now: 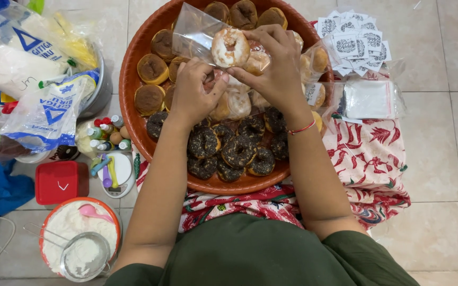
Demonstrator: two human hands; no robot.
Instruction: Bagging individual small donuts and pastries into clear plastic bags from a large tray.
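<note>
My left hand (193, 92) and my right hand (271, 63) meet over a big round orange-brown tray (133, 63). Together they hold a sugar-dusted doughnut (230, 46) at the mouth of a clear plastic bag (194, 32). The right fingers pinch the doughnut's near edge, and the left thumb and fingers grip the bag just below it. On the tray lie plain brown doughnuts (152, 69) at the far left, dark sprinkled doughnuts (238, 152) at the near side, and bagged doughnuts (237, 103) under my hands.
Printed paper labels (352, 43) and a stack of clear bags (369, 99) lie right of the tray on red patterned cloth (372, 159). At the left: flour bags (43, 108), small bottles (106, 132), a red box (61, 181), a flour bowl with a sieve (83, 257).
</note>
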